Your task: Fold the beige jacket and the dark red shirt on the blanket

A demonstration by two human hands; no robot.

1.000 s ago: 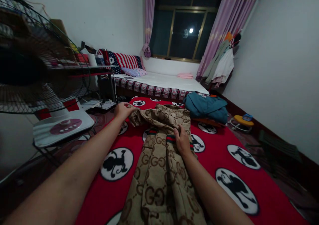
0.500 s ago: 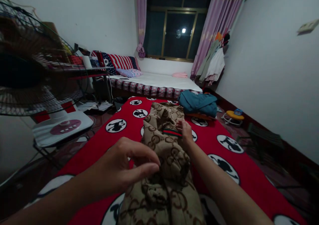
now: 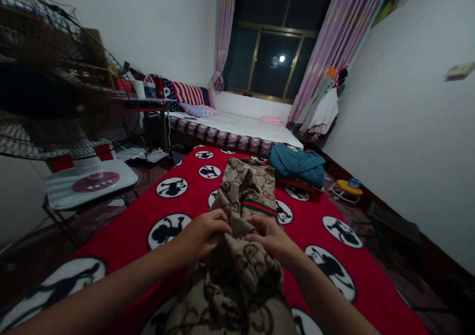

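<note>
A tan garment point(image 3: 256, 265) with a brown printed pattern lies lengthwise in front of me, bunched and folded. Across its middle runs a green and red striped band point(image 3: 260, 207). My left hand point(image 3: 208, 233) has its fingers curled closed on a fold at the garment's left side. On the other side, my right hand point(image 3: 272, 238) pinches the raised cloth just below the band. Some fingertips are hidden in the folds. Beneath it all is a red blanket point(image 3: 126, 261) with black and white round figures.
A folded teal garment point(image 3: 297, 164) lies at the blanket's far right corner. At the left stands a fan point(image 3: 48, 92) on a white base. Behind are a white-topped bed point(image 3: 241, 127) and a cluttered table point(image 3: 152, 100). A yellow stool point(image 3: 349, 187) stands right.
My left hand has moved forward onto the cloth and closed. The right hand has drawn back from the striped band and now pinches a fold. The cloth between them is lifted; the view has shifted slightly.
</note>
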